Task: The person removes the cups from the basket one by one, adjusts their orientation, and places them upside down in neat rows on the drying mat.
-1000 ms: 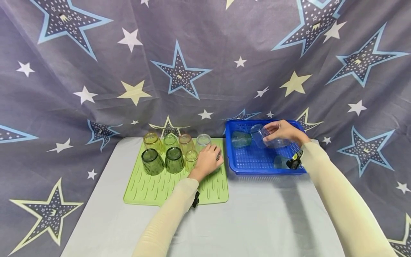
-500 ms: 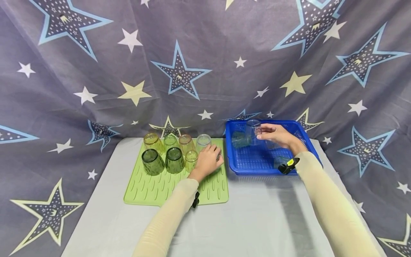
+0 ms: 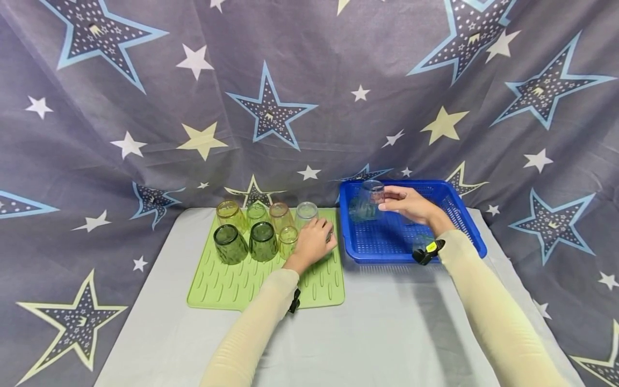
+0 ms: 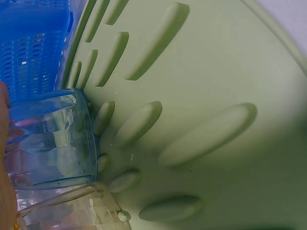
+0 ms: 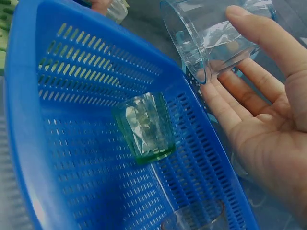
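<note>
My right hand [image 3: 411,204] pinches a clear drinking glass [image 3: 371,194] between thumb and fingers, above the left part of the blue basket [image 3: 387,259]. In the right wrist view its wide rim is turned away from the palm. My left hand [image 3: 312,239] curls round a bluish glass [image 4: 53,139] on the light green drying mat [image 3: 227,290]; in the head view the hand mostly hides that glass. Beside it, a yellowish glass [image 3: 288,242] stands upside down. A green-tinted glass [image 5: 146,127] lies in the basket, with a clear glass [image 5: 196,218] nearby.
Upside-down glasses stand in rows on the mat: two dark green, including this dark glass [image 3: 230,244], plus amber [image 3: 231,215], pale green, pinkish and clear ones. Another glass [image 3: 422,242] lies in the basket's front right, partly behind my wrist. A star-patterned cloth [image 3: 309,145] hangs behind.
My right hand has lifted the clear glass, turned it from tilted to more upright, and moved it left over the basket. The left hand has stayed in place.
</note>
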### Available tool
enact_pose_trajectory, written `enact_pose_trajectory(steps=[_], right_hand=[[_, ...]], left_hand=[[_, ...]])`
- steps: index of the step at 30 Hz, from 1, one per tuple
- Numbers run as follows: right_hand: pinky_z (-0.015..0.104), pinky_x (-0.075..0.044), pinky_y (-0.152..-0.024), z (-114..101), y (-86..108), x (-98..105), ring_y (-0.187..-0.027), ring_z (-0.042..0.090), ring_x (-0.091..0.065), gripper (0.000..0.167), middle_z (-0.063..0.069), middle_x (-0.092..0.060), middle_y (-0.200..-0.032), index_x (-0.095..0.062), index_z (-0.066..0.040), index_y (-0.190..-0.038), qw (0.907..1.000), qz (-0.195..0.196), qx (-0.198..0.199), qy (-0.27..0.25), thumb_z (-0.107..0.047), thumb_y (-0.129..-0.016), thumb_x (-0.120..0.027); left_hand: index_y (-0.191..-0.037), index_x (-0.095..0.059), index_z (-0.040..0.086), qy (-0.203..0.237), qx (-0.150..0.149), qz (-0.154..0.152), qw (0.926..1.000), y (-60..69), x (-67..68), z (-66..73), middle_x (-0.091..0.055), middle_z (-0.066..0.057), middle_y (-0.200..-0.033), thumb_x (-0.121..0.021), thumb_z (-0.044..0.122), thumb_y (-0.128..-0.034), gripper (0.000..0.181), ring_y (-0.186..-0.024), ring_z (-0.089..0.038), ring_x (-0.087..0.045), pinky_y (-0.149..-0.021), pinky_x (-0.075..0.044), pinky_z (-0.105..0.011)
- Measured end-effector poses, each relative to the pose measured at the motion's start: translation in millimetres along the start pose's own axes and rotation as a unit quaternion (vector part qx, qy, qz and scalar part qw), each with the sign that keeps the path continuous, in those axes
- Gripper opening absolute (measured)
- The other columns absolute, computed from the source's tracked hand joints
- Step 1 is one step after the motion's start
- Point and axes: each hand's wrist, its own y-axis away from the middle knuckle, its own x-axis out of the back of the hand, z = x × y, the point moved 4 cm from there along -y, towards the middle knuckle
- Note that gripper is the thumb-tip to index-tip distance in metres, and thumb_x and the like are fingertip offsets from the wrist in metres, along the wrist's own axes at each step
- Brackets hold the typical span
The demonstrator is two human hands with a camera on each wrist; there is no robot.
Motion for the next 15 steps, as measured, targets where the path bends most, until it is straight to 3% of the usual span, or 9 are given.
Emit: enact_pose_trajectory(steps=[4,8,11,13,15], right_hand=[[0.029,-0.048,-0.106,-2.4,-1.0,-4.2,-0.129,0.016,-0.06,0.055,0.014,-0.061,-0.142,-0.042,0.004,-0.149,1.0,-0.005,0.005,0.0,-0.003,-0.098,-0.062],[0.041,-0.04,-0.118,-4.2,-0.6,-7.0,-0.127,0.012,-0.058,0.065,0.023,-0.048,-0.152,-0.032,0.004,-0.156,1.0,-0.001,-0.008,0.002,-0.003,-0.098,-0.061],[0.05,-0.029,-0.123,-5.3,0.7,-8.3,-0.13,0.011,-0.052,0.075,0.023,-0.04,-0.157,-0.021,0.002,-0.16,0.9997,0.007,-0.021,0.002,-0.002,-0.098,-0.061],[0.051,-0.029,-0.123,-6.7,0.3,-10.0,-0.131,0.013,-0.053,0.072,0.024,-0.04,-0.157,-0.024,0.003,-0.159,0.9998,0.003,-0.018,0.0,-0.002,-0.098,-0.061],[0.045,-0.037,-0.12,-7.5,-0.6,-11.1,-0.129,0.013,-0.057,0.064,0.023,-0.047,-0.154,-0.034,0.003,-0.155,0.9999,0.001,-0.014,-0.002,-0.002,-0.097,-0.062]], left_hand=[[-0.098,-0.068,0.012,-0.005,-0.004,-0.003,1.0,-0.2,-0.1,-0.1,-0.067,-0.006,-0.097,-0.064,0.026,-0.0913,0.016,-0.093,-0.027,-0.062,-0.078,-0.057,-0.039],[-0.099,-0.068,0.012,-0.012,-0.003,-0.013,0.9998,-0.1,-1.1,-0.5,-0.067,-0.005,-0.099,-0.062,0.027,-0.0922,0.018,-0.094,-0.026,-0.062,-0.079,-0.057,-0.038],[-0.101,-0.068,0.013,-0.016,-0.001,-0.021,0.9997,-0.2,-1.8,-0.8,-0.067,-0.005,-0.101,-0.061,0.029,-0.0929,0.019,-0.096,-0.025,-0.062,-0.079,-0.057,-0.037],[-0.102,-0.068,0.013,-0.016,-0.002,-0.024,0.9996,-0.4,-1.9,-0.8,-0.067,-0.005,-0.102,-0.062,0.029,-0.0931,0.019,-0.096,-0.025,-0.062,-0.079,-0.057,-0.037],[-0.102,-0.068,0.012,-0.017,-0.004,-0.027,0.9995,-0.6,-1.8,-0.7,-0.067,-0.006,-0.102,-0.063,0.028,-0.0931,0.019,-0.096,-0.026,-0.062,-0.079,-0.057,-0.038]])
